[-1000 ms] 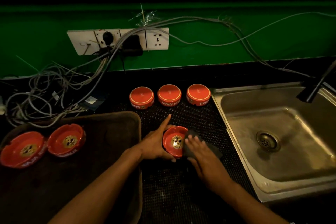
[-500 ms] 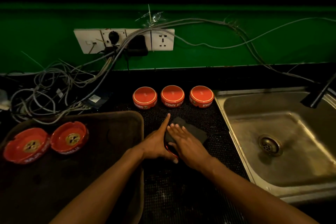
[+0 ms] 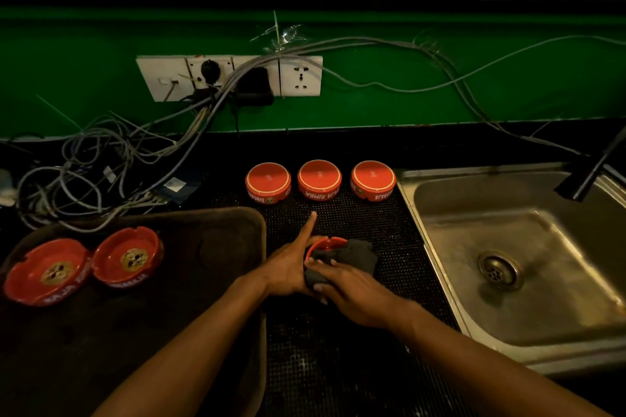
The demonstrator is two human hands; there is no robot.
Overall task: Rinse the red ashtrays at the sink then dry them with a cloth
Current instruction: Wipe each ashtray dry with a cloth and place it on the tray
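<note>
My left hand [image 3: 291, 264] holds a red ashtray [image 3: 327, 242] on the black mat, its index finger pointing straight up the counter. A dark grey cloth [image 3: 349, 257] fills the ashtray's bowl, and my right hand [image 3: 352, 288] grips the cloth's near end and presses it in. Only the ashtray's far rim shows. Three red ashtrays lie upside down in a row behind: left [image 3: 268, 182], middle [image 3: 319, 179], right [image 3: 373, 180]. Two more ashtrays [image 3: 45, 272] [image 3: 128, 257] sit upright on the brown tray [image 3: 220, 240] at the left.
A steel sink [image 3: 440, 247] with a drain [image 3: 498, 270] lies to the right, its black tap [image 3: 591, 169] at the far right edge. A tangle of grey cables [image 3: 101, 159] runs from the wall sockets [image 3: 233, 78] onto the counter at the back left.
The cloth lay flat over the ashtray under my right hand half a second ago; now it is bunched inside the bowl and the far rim shows. My right hand has slid nearer.
</note>
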